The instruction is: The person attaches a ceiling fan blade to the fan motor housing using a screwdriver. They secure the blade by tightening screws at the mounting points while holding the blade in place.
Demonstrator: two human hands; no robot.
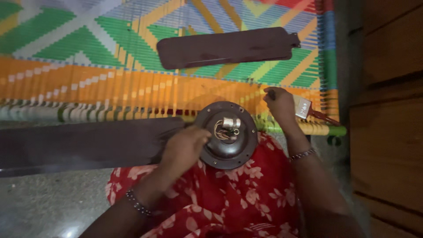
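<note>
Big picture first: a woven cot (88,83) in green, orange and white bands fills the top of the view, and 1 loose dark brown fan blade (227,47) lies flat across its weave, well apart from both hands. A 2nd fan blade (83,147) runs in from the left edge, long and dark, its inner end meeting the round motor housing (229,134) that sits on a lap covered in red floral cloth (220,198).

The housing is tilted up toward the camera, open face showing a small metal shaft and a coil of wire at its middle. The left hand (185,147) is curled over the housing's left rim, right where the attached blade joins — fingers closed down on the edge, though whether it grips the rim or the blade root I cannot tell.

Over to the right hand (280,103): it is up beside the housing's upper right edge, closed in a fist around a small dark handle, near the cot's green rail. Just beside it lies a paintbrush (308,110) with pale bristles and a reddish handle.

To my eye, steadiness matters here — the left hand should pin the housing firmly against the lap so it cannot roll, and the right should work close to the rim without dragging across the exposed wire.
</note>
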